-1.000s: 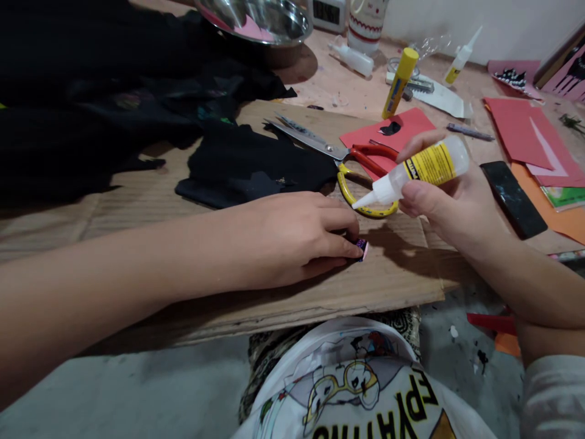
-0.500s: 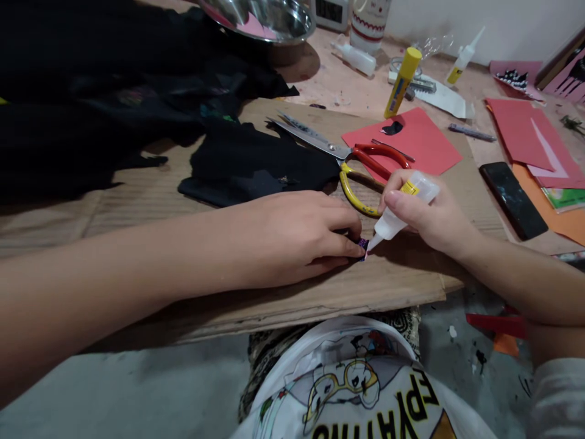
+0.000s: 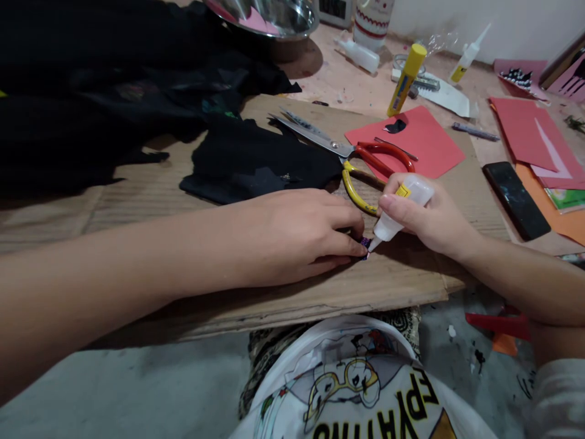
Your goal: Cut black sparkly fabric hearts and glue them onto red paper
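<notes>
My right hand (image 3: 418,213) is closed around a small clear glue bottle (image 3: 388,225) with a yellow label. The bottle is tilted, its nozzle pointing down to the left. At the nozzle's tip lies a small dark piece with a purple pattern (image 3: 365,247), most of it under fingers. The fingertips of my left hand (image 3: 315,235) hold that piece down on the brown cardboard (image 3: 397,286). Just beyond both hands rest scissors (image 3: 336,148) with one red and one yellow handle, their blades lying over black cloth (image 3: 247,164).
More black cloth (image 3: 91,91) covers the left side. Behind are a metal bowl (image 3: 292,27), a yellow glue stick (image 3: 406,79) and another glue bottle (image 3: 468,58). Red paper (image 3: 434,140) lies past the scissors, and a phone (image 3: 516,200) sits at the right.
The view has shifted slightly, so the things on the table appear a little further right. Both hands keep their places at the small piece, with the nozzle still at it.
</notes>
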Action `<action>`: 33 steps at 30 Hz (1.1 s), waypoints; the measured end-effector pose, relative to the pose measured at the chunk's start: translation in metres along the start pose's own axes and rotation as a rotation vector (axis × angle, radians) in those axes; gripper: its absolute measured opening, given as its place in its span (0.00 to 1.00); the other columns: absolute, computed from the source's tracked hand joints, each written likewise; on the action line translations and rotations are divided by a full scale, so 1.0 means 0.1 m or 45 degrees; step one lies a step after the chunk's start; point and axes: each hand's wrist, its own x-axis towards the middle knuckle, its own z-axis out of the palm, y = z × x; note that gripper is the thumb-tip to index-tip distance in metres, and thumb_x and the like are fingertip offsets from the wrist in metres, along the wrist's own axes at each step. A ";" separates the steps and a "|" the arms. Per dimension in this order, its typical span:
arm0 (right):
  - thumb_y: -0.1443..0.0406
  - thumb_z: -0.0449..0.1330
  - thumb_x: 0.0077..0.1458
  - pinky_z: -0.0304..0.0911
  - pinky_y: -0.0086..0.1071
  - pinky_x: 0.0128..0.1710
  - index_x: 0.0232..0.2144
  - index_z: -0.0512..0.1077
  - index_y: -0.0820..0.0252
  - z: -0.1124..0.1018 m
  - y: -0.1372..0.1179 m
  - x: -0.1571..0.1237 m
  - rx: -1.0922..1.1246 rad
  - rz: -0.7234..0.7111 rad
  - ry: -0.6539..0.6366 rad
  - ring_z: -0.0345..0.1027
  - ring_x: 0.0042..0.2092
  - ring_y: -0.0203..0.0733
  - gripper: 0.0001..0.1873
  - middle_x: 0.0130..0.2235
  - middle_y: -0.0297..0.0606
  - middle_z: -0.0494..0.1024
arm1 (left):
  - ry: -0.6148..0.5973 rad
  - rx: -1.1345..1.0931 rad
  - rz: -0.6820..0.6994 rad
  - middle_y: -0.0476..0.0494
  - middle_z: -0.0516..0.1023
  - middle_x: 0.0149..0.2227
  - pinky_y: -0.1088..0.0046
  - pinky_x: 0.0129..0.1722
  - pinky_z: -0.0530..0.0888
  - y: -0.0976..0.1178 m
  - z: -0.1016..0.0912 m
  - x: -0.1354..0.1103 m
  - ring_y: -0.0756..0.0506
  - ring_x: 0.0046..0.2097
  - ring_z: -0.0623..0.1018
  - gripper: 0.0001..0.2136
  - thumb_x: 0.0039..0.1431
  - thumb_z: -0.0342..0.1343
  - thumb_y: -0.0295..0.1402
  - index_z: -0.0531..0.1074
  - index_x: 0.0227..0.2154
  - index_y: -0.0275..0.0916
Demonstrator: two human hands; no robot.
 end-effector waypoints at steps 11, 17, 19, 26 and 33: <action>0.44 0.67 0.54 0.55 0.29 0.23 0.24 0.65 0.56 -0.02 0.02 0.00 0.007 0.028 -0.011 0.56 0.25 0.33 0.25 0.22 0.26 0.64 | -0.007 0.047 0.005 0.41 0.82 0.46 0.66 0.49 0.76 0.00 0.00 -0.01 0.43 0.46 0.80 0.12 0.68 0.53 0.28 0.81 0.46 0.43; 0.44 0.67 0.54 0.52 0.28 0.22 0.24 0.65 0.56 -0.01 0.01 0.01 -0.006 0.005 0.000 0.54 0.23 0.31 0.26 0.21 0.26 0.64 | -0.009 0.055 0.013 0.40 0.83 0.45 0.66 0.48 0.76 0.00 0.00 0.00 0.44 0.45 0.80 0.13 0.69 0.52 0.28 0.82 0.45 0.43; 0.43 0.67 0.53 0.52 0.28 0.21 0.24 0.65 0.56 -0.01 0.01 0.01 -0.012 0.012 0.009 0.53 0.23 0.31 0.27 0.21 0.26 0.64 | -0.004 0.044 0.008 0.40 0.83 0.45 0.66 0.49 0.76 0.00 0.01 0.00 0.44 0.45 0.80 0.12 0.68 0.53 0.28 0.82 0.45 0.43; 0.43 0.67 0.53 0.52 0.28 0.22 0.24 0.65 0.56 -0.01 0.01 0.01 -0.033 0.014 0.013 0.53 0.22 0.31 0.26 0.20 0.25 0.63 | 0.001 0.048 0.022 0.40 0.83 0.45 0.65 0.49 0.77 -0.01 0.02 -0.01 0.44 0.45 0.80 0.12 0.68 0.53 0.28 0.81 0.46 0.43; 0.43 0.67 0.53 0.52 0.28 0.22 0.24 0.64 0.56 -0.02 0.00 0.01 -0.033 0.020 0.006 0.54 0.23 0.31 0.27 0.20 0.25 0.63 | 0.001 0.048 0.010 0.40 0.83 0.45 0.66 0.49 0.76 0.01 0.01 0.00 0.44 0.45 0.80 0.12 0.68 0.53 0.28 0.82 0.45 0.43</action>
